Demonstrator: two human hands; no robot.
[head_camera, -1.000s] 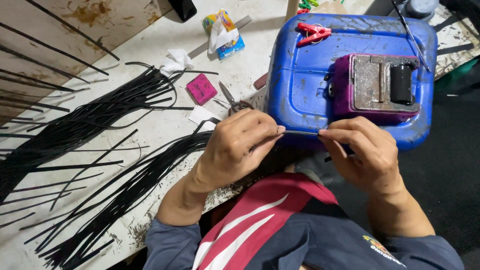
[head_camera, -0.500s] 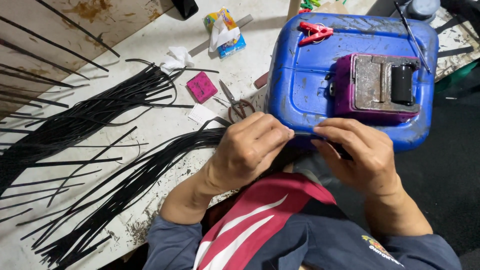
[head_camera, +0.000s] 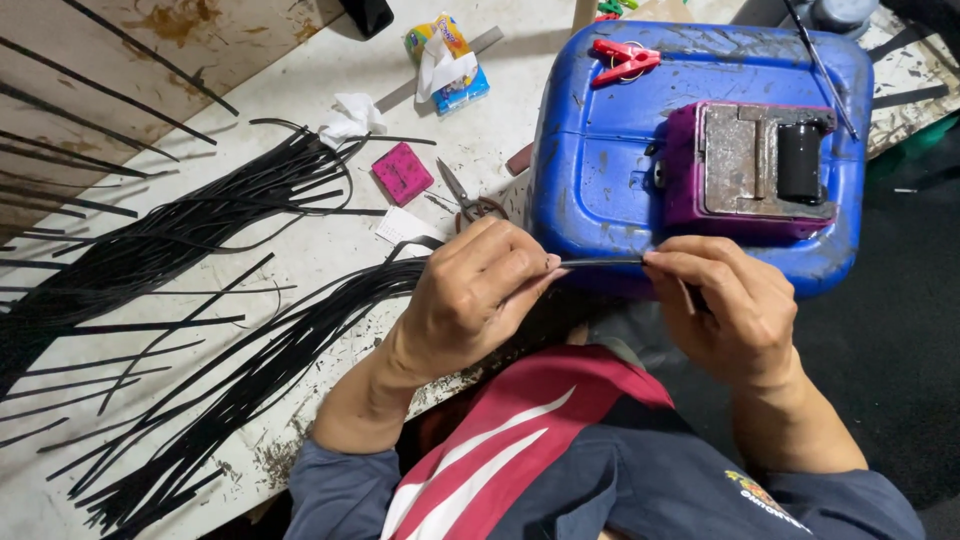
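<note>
Your left hand (head_camera: 475, 300) and your right hand (head_camera: 725, 305) both pinch one thin black strip (head_camera: 600, 262), stretched level between them just in front of the blue plastic container (head_camera: 600, 150). The fingers of each hand are closed on the strip, thumb against forefinger, the left gripping its left end and the right its right end; the short span between the two hands is all of it that shows clearly.

On top of the container sits a purple block with a grey metal plate (head_camera: 750, 165), and a red clip (head_camera: 625, 60) lies near the container's far edge. To the left of your left hand, a long bundle of black strips (head_camera: 250, 390) runs across the white counter (head_camera: 300, 270) toward its near edge, and a second, thicker bundle (head_camera: 170, 230) lies beyond it. A pair of scissors (head_camera: 470, 200) rests just beside the container, near a small pink square pad (head_camera: 402, 172), a crumpled white tissue (head_camera: 352, 115) and a colourful small packet (head_camera: 450, 55).
</note>
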